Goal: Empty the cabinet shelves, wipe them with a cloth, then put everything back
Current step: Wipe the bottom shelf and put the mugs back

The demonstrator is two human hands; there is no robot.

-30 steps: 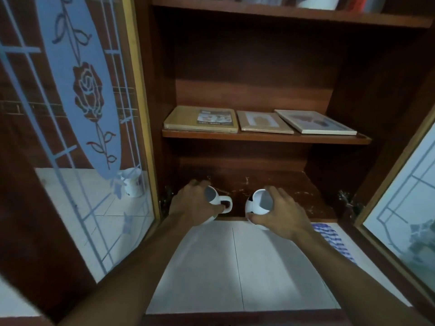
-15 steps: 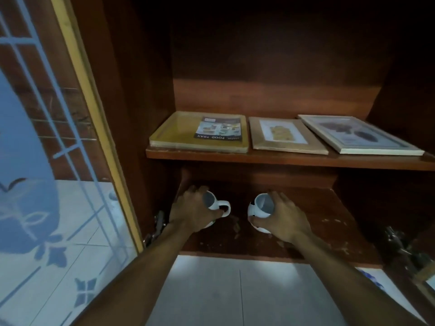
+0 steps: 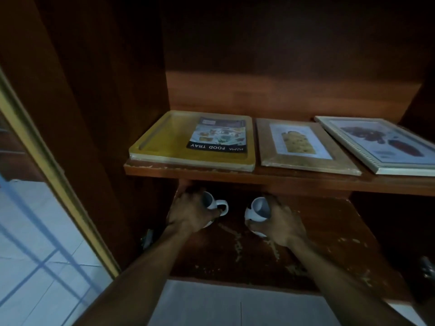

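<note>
Head view, left mug (image 3: 210,201) handle pointing right, right mug (image 3: 257,210) tilted leftward

Rightmost picture frame (image 3: 381,143) partly off-edge.

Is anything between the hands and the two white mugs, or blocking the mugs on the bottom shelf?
Nothing visible. The left hand grips one white ceramic mug, the right hand the other white mug; only scuffed wooden bottom shelf lies around them.
</note>
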